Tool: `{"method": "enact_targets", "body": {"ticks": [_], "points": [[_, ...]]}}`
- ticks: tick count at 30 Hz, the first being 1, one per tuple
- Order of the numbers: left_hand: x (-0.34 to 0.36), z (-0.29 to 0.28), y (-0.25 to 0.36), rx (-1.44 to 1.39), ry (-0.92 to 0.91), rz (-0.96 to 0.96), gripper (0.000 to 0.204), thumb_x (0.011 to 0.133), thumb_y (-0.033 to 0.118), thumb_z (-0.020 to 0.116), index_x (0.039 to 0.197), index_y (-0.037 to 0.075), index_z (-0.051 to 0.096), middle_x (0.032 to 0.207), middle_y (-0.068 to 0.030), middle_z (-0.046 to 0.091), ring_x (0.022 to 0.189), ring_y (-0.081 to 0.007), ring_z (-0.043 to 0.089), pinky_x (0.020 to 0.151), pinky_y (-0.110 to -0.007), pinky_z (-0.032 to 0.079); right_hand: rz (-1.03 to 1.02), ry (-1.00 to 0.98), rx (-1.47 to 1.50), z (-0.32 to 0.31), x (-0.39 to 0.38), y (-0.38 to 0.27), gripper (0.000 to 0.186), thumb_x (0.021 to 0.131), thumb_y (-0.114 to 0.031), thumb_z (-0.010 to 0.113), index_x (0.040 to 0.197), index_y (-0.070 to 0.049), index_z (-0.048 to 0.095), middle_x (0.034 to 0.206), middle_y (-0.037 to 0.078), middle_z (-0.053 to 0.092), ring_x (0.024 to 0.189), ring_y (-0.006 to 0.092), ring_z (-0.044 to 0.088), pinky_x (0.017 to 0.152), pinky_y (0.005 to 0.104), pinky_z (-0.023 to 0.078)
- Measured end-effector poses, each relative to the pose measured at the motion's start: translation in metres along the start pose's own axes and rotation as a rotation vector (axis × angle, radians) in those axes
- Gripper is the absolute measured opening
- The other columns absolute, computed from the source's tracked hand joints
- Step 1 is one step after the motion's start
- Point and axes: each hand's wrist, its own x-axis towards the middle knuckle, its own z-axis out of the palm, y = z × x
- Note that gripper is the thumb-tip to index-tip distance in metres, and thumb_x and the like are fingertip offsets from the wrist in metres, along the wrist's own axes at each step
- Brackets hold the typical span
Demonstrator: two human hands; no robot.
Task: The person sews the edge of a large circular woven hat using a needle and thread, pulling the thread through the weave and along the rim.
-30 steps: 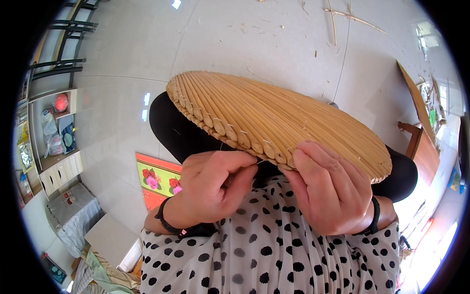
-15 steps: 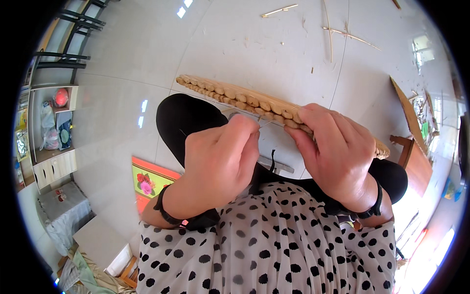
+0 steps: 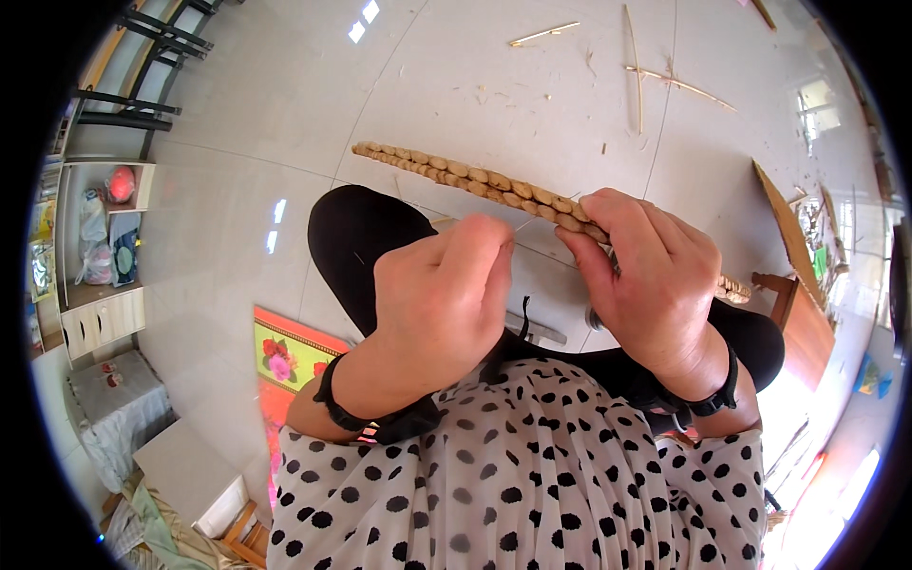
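A straw-coloured panel of bundled stalks (image 3: 465, 176) is tilted nearly edge-on above my dark-clad knees, its two rows of knobbly cut ends facing me. My right hand (image 3: 646, 285) grips its right part, thumb below the rim and fingers over it. Just below the middle of the rim, my left hand (image 3: 437, 304) is closed in a pinch; what is between its fingertips is too small or hidden to make out. A dotted white top (image 3: 513, 475) covers my lap.
Straw pieces (image 3: 684, 84) lie on the tiled floor (image 3: 256, 114). Shelves (image 3: 100, 299) and a covered box (image 3: 119, 413) stand left, black metal frames (image 3: 142, 109) upper left. A floral mat (image 3: 290, 351) lies by my left side. A leaning board (image 3: 793, 237) and wooden furniture (image 3: 798, 332) are at the right.
The panel has tipped from showing its broad face to nearly edge-on and moved up in the view. Both hands have moved up with it, still closed.
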Motion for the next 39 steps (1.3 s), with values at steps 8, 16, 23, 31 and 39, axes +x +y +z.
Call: {"method": "enact_targets", "body": {"ticks": [8, 16, 23, 31, 39], "points": [[0.008, 0.018, 0.007, -0.026, 0.122, 0.019, 0.021, 0.078, -0.008, 0.069, 0.087, 0.004, 0.055, 0.064, -0.0072, 0.057, 0.048, -0.0251, 0.055, 0.045, -0.032, 0.042, 0.028, -0.006, -0.001, -0.002, -0.001, -0.004, 0.027, 0.066, -0.007, 0.079, 0.080, -0.008, 0.056, 0.069, 0.002, 0.054, 0.057, 0.0191, 0.059, 0.048, 0.0302, 0.046], [0.011, 0.023, 0.014, -0.073, 0.105, -0.079, 0.029, 0.083, -0.008, 0.069, 0.098, 0.003, 0.047, 0.071, -0.0072, 0.061, 0.053, -0.0185, 0.060, 0.050, -0.027, 0.047, 0.031, 0.006, -0.030, -0.002, -0.006, -0.007, 0.024, 0.070, -0.009, 0.079, 0.085, -0.007, 0.060, 0.074, 0.003, 0.061, 0.060, 0.0205, 0.062, 0.051, 0.0315, 0.049], [0.034, -0.024, 0.003, 0.239, 0.084, 0.010, 0.036, 0.083, 0.011, 0.077, 0.108, 0.002, 0.053, 0.097, -0.0115, 0.068, 0.078, -0.0248, 0.069, 0.068, -0.031, 0.054, -0.022, -0.074, 0.002, -0.020, 0.014, 0.043, 0.023, 0.074, -0.011, 0.080, 0.092, -0.005, 0.067, 0.077, 0.009, 0.068, 0.064, 0.0257, 0.066, 0.056, 0.0331, 0.053], [0.094, -0.017, -0.056, -0.155, -0.301, 0.096, 0.064, 0.077, 0.035, 0.081, 0.127, 0.002, 0.058, 0.125, -0.0179, 0.062, 0.112, -0.0306, 0.062, 0.095, -0.037, 0.048, -0.176, -0.209, 0.058, -0.048, 0.072, 0.114, 0.023, 0.079, -0.013, 0.079, 0.098, -0.004, 0.071, 0.080, 0.012, 0.070, 0.071, 0.0287, 0.068, 0.063, 0.0336, 0.055], [0.084, 0.027, -0.024, -0.057, -0.144, 0.014, 0.034, 0.084, 0.014, 0.072, 0.114, 0.003, 0.064, 0.090, -0.0169, 0.069, 0.079, -0.0344, 0.068, 0.068, -0.036, 0.053, -0.305, -0.224, -0.200, -0.090, 0.084, 0.107, 0.023, 0.075, -0.012, 0.078, 0.095, -0.005, 0.070, 0.082, 0.010, 0.070, 0.075, 0.0287, 0.068, 0.066, 0.0352, 0.055]]}}
